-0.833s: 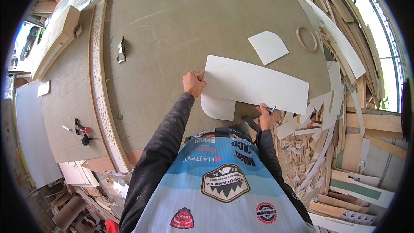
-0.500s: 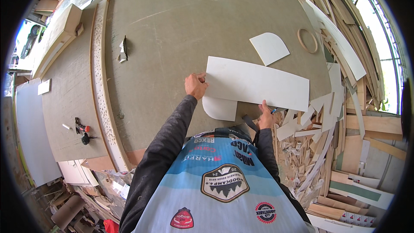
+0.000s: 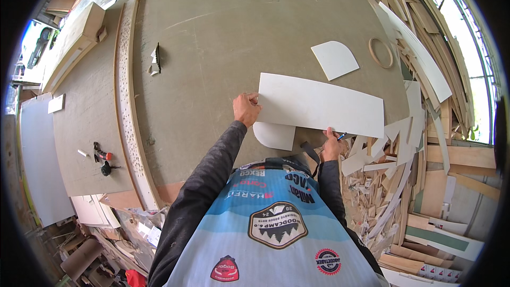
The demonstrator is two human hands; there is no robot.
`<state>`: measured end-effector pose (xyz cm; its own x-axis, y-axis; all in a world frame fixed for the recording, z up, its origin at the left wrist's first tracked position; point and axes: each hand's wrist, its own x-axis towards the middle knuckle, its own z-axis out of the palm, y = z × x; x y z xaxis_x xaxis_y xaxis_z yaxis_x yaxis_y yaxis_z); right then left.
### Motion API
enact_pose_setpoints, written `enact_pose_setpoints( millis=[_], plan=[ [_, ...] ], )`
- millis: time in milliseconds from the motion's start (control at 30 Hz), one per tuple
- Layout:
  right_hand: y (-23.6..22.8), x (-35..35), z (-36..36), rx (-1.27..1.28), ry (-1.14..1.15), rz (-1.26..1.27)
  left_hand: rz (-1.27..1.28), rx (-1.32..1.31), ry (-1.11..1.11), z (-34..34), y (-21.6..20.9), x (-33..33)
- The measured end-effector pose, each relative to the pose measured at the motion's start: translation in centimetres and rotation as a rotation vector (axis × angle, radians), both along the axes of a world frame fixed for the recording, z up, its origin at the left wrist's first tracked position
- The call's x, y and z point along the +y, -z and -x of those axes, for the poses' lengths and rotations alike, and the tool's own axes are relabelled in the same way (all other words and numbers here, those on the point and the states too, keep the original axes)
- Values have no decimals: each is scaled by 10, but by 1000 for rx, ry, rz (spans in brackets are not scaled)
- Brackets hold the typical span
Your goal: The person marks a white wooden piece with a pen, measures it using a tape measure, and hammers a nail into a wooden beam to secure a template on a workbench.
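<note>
A long white board (image 3: 319, 102) lies tilted across the workbench (image 3: 223, 37) in front of me. My left hand (image 3: 247, 109) pinches its left end between thumb and fingers. At the near edge, my right hand (image 3: 331, 145) grips the board with the thumb on top, and a blue pen (image 3: 341, 136) sticks out from the same hand. Partly under the board is a white piece with a rounded corner (image 3: 276, 136). A similar round-cornered white piece (image 3: 334, 60) lies past the board's far edge, beside a thin wooden ring (image 3: 381, 53).
A long speckled strip (image 3: 125, 85) runs along the bench's left side, with a black-and-red tool (image 3: 103, 155) beyond it. A dark serrated piece (image 3: 156, 58) lies right of the strip. Wood offcuts (image 3: 372, 191) pile up past the bench's right edge. A wooden box (image 3: 74, 42) stands far left.
The whole view has shifted slightly, moving the bench items a little to the right in the picture. Both hands keep their hold on the white board, which has hardly moved on the bench.
</note>
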<state>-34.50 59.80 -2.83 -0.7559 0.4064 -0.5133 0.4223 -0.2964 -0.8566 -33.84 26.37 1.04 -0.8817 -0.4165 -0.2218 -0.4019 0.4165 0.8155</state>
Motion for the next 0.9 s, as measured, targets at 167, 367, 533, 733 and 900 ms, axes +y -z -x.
enact_pose_setpoints(
  millis=[167,367,533,733,900],
  plan=[
    [11,-3,-12,53,-33,-268,39,48,18,-6,1,2],
    [2,-7,-18,35,-56,-338,-9,30,12,-11,1,0],
    [-5,-6,-18,-26,-100,-379,-74,25,-15,-15,3,-4],
    [-2,-11,-28,47,23,-223,-80,33,-28,-16,6,-2],
    [-4,-6,-32,46,-51,-279,-56,25,-36,-17,12,1]
  ],
)
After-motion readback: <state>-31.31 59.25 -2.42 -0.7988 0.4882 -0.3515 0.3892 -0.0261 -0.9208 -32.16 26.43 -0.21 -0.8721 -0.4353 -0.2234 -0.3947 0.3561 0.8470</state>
